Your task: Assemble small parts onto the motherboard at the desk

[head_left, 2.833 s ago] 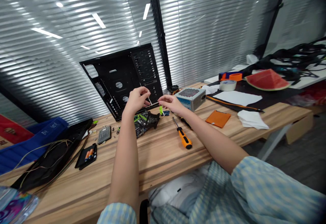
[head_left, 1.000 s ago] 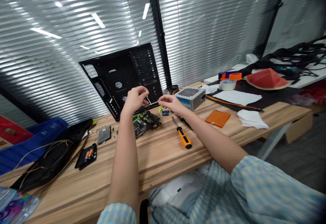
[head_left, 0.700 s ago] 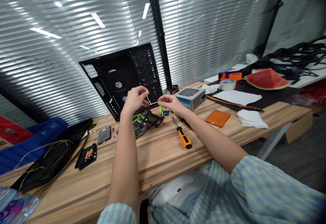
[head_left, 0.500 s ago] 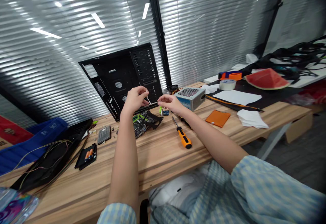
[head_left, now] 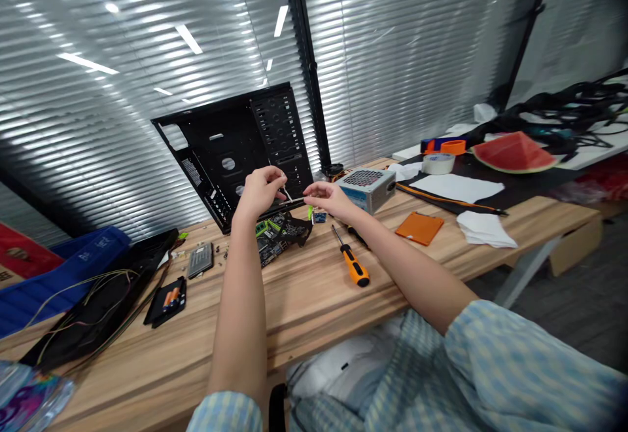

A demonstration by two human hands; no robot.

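Observation:
Above the circuit board, my left hand (head_left: 261,190) is closed in a pinch on a thin whitish strip (head_left: 287,194), whose exact kind I cannot make out. The strip bends down from these fingers and runs right. There my right hand (head_left: 330,199) has thumb and fingertips together at its other end. Under the hands lies the circuit board (head_left: 273,246) with green parts and a black piece at its right side, partly hidden by my left forearm. Behind them an open black computer case (head_left: 234,141) leans against the blinds.
An orange-and-black screwdriver (head_left: 354,267) lies between my forearms. Right of my hands sits a power supply unit (head_left: 369,186), near an orange square (head_left: 420,228) and white tissues (head_left: 485,229). On the left are a hard drive (head_left: 200,260), batteries (head_left: 171,298) in a black tray and a blue bin (head_left: 93,258).
Both hands stay almost where they were, with the strip between them. The black piece on the circuit board's right side looks slightly shifted.

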